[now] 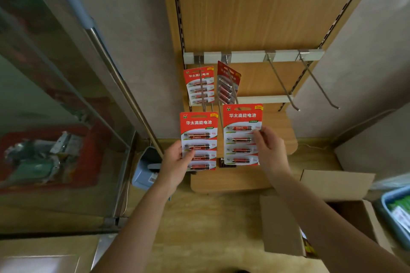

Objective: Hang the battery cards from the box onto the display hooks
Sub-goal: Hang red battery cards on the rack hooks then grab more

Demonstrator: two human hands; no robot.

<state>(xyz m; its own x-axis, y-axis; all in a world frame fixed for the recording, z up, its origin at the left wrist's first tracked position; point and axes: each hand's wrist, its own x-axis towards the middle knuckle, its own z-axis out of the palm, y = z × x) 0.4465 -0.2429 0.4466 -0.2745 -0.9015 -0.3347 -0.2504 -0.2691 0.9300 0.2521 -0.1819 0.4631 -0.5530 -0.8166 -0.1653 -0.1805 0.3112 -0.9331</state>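
The left hand [175, 166] pinches a red-and-white blister card of four batteries [198, 141] by its lower left edge, thumb across the front. The right hand [269, 148] grips a second, matching red battery card [240, 135] along its right edge, holding it upright just beside the first, slightly higher. Both cards sit in front of the wooden display panel [244, 6], below its white crossbar [247, 56]. Two more red cards already hang from the metal hooks at the bar's left end: one facing forward [199, 85], one turned sideways [228, 84]. Two bare metal hooks [281, 83] jut from the bar's right end. The open brown cardboard box [286, 226] stands on the floor at lower right.
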